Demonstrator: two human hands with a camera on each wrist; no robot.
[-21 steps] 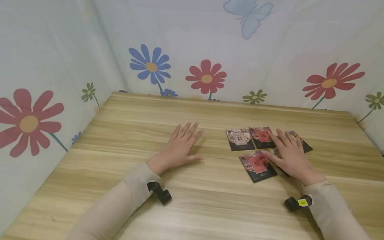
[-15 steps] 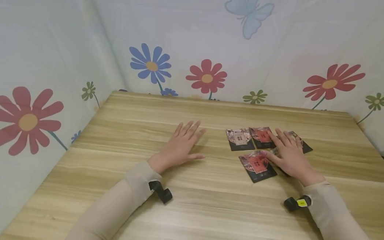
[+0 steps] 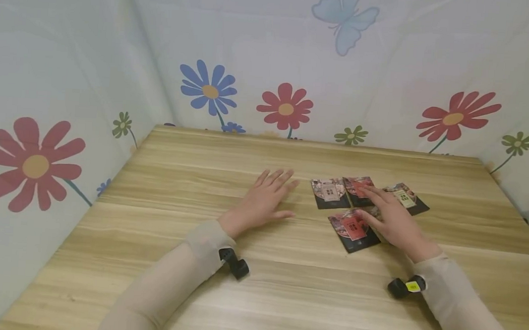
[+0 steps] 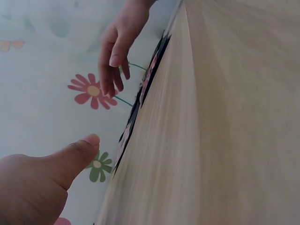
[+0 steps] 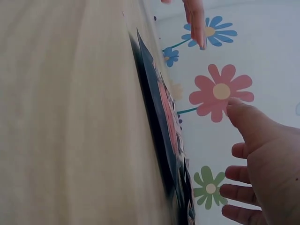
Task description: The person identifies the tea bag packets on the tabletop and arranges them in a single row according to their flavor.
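Flat dark packets with printed labels lie on the wooden table. A packet with a pale label (image 3: 329, 193) is at the left of the group, beside a red-labelled packet (image 3: 352, 183). Nearer to me lies another red-labelled packet (image 3: 353, 231), and at the right one with a yellowish label (image 3: 406, 198). My right hand (image 3: 395, 223) hovers over the group, fingers extended, partly hiding what is beneath. The right wrist view shows a gap between this hand and the packets (image 5: 161, 117). Left of them, my left hand (image 3: 259, 205) is held above the table, fingers spread, holding nothing.
The wooden table (image 3: 306, 299) meets a pale curtain (image 3: 272, 44) printed with flowers and a butterfly at its back edge. Another curtain side stands at the left. Each wrist carries a small black camera on a strap, such as the left camera (image 3: 239, 268).
My left hand has shifted right, towards the packets. My right hand has moved slightly left and nearer to me, uncovering more of the yellowish-labelled packet. The packets appear unmoved.
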